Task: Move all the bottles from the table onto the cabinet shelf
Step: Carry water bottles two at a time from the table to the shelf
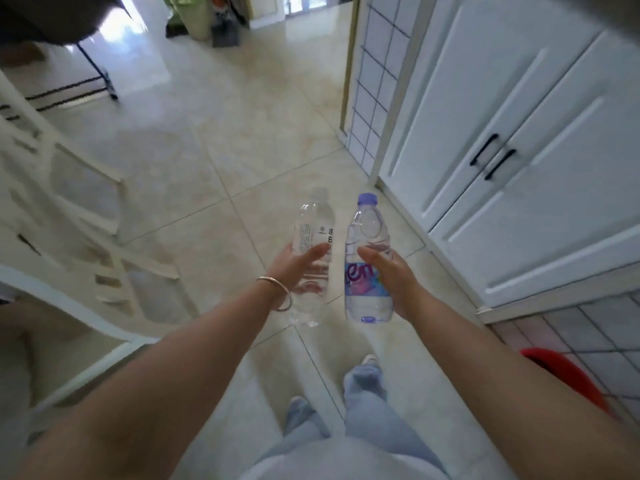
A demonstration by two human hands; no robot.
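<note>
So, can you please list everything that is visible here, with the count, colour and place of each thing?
clear bottle: one, white label, held in left hand
purple-capped bottle: one, purple-blue label, held in right hand
cabinet doors: two, white with black handles, right
chairs: white, blurred, left; count unclear
floor: beige tiles
red object: one, lower right, partly hidden
bracelet: one, metal, on left wrist
legs: two, light blue trousers, bottom centre
left hand: shut on clear bottle
right hand: shut on purple-capped bottle
</note>
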